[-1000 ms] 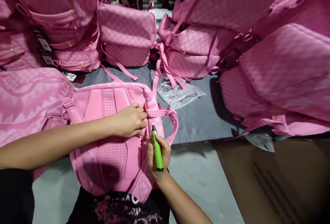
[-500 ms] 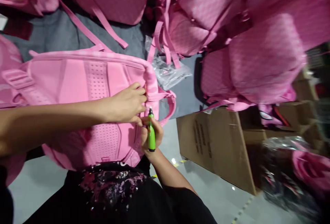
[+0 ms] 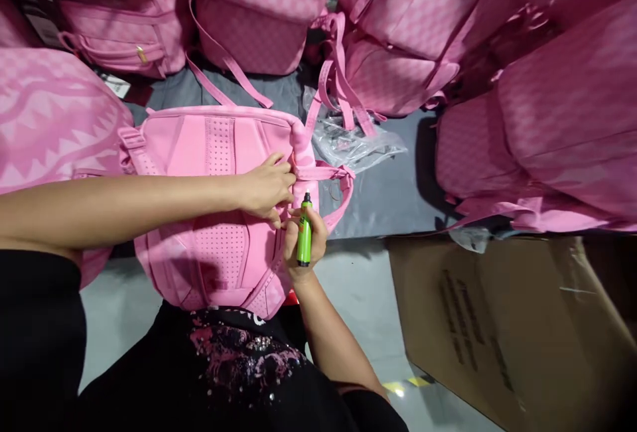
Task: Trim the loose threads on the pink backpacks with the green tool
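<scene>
A pink backpack (image 3: 209, 193) lies back-panel up on the grey table (image 3: 388, 193), hanging over the edge toward me. My left hand (image 3: 266, 186) rests on its top right corner, fingers curled and pinching the fabric beside the carry handle (image 3: 333, 176). My right hand (image 3: 301, 246) is closed around a green marker-like tool (image 3: 304, 236), held upright with its dark tip just below the handle strap. The two hands touch at the fingertips.
Several more pink backpacks are piled around the table: left (image 3: 50, 120), back (image 3: 249, 14) and right (image 3: 562, 127). A crumpled clear plastic bag (image 3: 358, 143) lies behind the handle. A brown cardboard box (image 3: 502, 326) stands on the floor at my right.
The view swung down and right, then back level. Both hands have kept their hold at the backpack's top corner, and the green tool stays upright beside the strap.
</scene>
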A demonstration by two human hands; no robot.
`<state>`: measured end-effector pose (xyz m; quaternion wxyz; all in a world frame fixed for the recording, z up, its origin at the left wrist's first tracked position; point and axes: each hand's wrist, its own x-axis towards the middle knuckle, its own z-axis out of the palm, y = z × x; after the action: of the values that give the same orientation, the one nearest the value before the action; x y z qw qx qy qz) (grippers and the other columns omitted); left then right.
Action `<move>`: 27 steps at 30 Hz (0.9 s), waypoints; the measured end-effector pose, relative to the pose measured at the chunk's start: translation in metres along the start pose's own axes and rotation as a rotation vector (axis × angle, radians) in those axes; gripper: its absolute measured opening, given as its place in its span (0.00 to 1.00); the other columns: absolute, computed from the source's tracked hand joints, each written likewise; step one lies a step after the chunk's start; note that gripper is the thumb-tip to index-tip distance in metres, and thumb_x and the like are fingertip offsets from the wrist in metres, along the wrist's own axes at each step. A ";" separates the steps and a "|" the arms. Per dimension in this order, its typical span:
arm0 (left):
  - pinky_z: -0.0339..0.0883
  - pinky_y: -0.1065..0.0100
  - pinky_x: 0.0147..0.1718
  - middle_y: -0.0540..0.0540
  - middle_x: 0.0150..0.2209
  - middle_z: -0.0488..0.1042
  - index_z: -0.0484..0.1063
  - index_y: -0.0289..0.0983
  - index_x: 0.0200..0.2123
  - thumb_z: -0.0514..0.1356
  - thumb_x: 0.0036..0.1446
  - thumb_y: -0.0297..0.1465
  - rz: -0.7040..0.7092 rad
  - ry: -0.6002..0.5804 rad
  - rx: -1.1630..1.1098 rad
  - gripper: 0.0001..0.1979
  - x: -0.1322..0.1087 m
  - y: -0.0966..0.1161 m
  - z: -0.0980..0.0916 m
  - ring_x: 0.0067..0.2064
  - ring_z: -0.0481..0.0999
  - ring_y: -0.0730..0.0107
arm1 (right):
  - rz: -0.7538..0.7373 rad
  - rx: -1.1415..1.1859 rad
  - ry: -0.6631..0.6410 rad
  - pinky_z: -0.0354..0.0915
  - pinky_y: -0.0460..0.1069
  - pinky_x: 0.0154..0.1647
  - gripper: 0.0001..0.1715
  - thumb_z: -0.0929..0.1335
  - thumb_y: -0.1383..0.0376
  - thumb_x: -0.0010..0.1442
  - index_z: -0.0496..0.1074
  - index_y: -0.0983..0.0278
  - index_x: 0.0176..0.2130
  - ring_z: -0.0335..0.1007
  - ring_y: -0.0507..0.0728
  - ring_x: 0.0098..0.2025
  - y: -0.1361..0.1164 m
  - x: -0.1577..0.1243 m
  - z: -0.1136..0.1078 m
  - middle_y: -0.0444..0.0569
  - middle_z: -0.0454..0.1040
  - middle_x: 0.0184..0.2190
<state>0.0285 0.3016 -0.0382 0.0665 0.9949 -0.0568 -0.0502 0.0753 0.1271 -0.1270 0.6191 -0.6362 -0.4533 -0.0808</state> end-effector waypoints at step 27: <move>0.54 0.47 0.64 0.47 0.37 0.74 0.74 0.39 0.34 0.62 0.60 0.46 -0.025 0.442 0.184 0.16 -0.038 0.012 0.027 0.46 0.68 0.61 | 0.167 -0.175 -0.059 0.70 0.48 0.29 0.07 0.69 0.63 0.66 0.73 0.64 0.37 0.74 0.53 0.26 -0.001 0.031 -0.020 0.46 0.78 0.30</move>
<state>-0.0136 0.2912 -0.0592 -0.0143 0.9842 -0.0330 0.1733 0.1011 0.1243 -0.1014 0.5522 -0.7254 -0.4079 -0.0496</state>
